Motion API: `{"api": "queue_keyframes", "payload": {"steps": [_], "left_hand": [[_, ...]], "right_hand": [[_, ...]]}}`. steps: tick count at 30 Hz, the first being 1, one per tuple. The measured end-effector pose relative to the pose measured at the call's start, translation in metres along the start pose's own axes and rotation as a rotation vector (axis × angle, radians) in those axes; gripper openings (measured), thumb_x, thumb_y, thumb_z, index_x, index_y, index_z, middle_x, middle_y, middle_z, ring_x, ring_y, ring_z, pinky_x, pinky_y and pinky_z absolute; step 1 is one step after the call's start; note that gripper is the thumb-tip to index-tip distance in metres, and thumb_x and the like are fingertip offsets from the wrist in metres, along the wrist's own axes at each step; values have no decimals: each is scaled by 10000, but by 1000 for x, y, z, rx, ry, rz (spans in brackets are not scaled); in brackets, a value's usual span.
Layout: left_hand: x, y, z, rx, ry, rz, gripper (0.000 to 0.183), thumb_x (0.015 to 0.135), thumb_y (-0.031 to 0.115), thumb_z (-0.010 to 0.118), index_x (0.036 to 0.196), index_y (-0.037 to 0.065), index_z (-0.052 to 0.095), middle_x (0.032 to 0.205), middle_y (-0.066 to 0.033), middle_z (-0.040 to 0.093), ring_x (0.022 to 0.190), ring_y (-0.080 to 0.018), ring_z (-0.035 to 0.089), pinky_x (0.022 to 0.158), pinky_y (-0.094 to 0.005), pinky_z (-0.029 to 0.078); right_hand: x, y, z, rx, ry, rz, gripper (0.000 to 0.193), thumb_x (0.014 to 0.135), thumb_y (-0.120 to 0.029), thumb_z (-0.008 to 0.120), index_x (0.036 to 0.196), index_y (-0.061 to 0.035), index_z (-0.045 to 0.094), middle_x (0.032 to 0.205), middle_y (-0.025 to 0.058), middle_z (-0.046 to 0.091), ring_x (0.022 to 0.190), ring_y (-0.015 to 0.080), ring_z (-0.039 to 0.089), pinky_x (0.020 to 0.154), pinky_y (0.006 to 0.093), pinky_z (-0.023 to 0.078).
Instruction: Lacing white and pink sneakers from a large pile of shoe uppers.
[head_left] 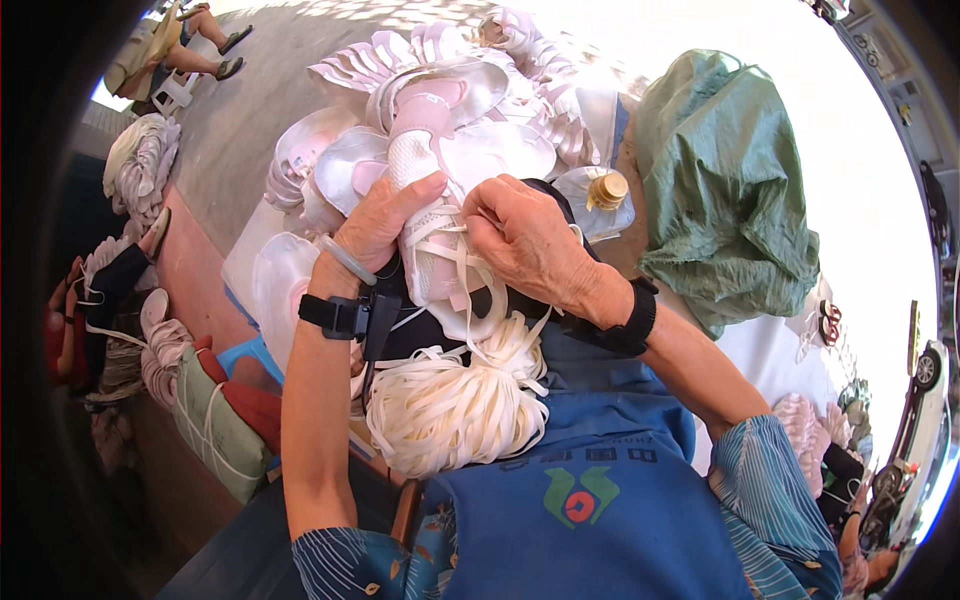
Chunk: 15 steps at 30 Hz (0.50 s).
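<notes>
A pale pink and white shoe upper (422,128) lies lengthwise in front of me, with flat cream laces (440,232) criss-crossed over its front. My left hand (378,226) grips the upper's left side, thumb on top. At its right edge my right hand (530,240) is closed in a pinch, right beside the laces; its fingertips are partly hidden, but a lace appears to run from them. A thick bundle of loose cream laces (455,412) rests on my lap below the upper. Beyond my hands, more shoe uppers (500,152) are heaped.
A clear container with a gold cap (607,190) stands right of the heap. Farther right is a large green sack (725,185), with red-handled scissors (829,322) near it. Bundled uppers (143,165) lie on the left, where other people sit. Parked vehicles line the far right.
</notes>
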<state>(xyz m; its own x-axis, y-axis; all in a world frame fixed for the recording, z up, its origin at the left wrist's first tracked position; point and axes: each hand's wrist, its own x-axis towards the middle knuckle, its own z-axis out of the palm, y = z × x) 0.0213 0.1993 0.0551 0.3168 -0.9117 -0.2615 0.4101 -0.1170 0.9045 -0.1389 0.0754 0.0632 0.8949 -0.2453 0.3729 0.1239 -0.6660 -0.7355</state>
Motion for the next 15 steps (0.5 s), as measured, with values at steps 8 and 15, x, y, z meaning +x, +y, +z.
{"api": "queue_keyframes", "payload": {"steps": [8,15], "left_hand": [[-1,1,10,-30,25,63,411,891,255,634,1206,42,480,1062,-40,571,938,-110,564,810,-269,492],[0,0,5,-26,41,30,401,894,261,633,1187,31,485,1043,-41,580,914,-106,572,795,-264,496]], "right_hand": [[-6,-14,4,-170,-45,15,172,809,-129,606,893,-7,518,856,142,522,694,339,605,586,439,504],[-1,-1,6,-84,-45,15,131,799,-80,543,861,30,507,821,202,536,694,384,588,639,464,487]]}}
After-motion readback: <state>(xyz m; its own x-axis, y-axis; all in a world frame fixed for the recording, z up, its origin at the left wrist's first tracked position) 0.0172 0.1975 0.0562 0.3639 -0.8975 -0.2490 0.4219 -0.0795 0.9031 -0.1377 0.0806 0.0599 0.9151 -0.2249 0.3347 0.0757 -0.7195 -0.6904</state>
